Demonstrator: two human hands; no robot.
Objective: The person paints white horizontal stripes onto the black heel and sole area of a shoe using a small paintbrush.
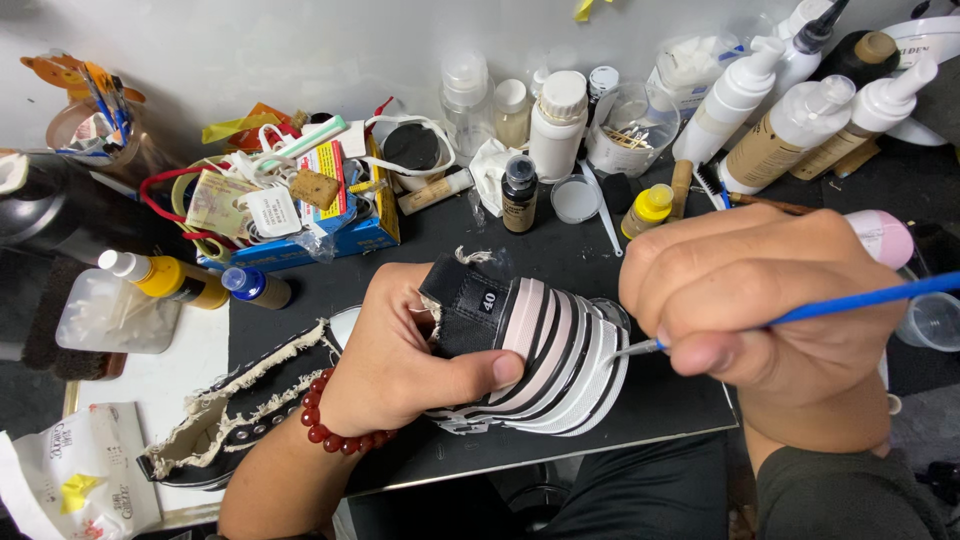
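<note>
Our left hand (400, 350) clamps the black-and-white striped canvas shoe (540, 350) over the black bench (560, 250) (steadying it), while our right hand (760, 300) pinches a thin blue-handled brush (850, 298) against its toe.

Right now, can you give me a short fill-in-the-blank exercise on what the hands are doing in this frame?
1. The right hand holds a brush with a ____ handle.
2. The left hand grips a striped ____.
3. The left wrist wears a bracelet of ____ beads.
4. The brush tip touches the shoe's ____ sole.

Missing words: blue; shoe; red; white
</note>
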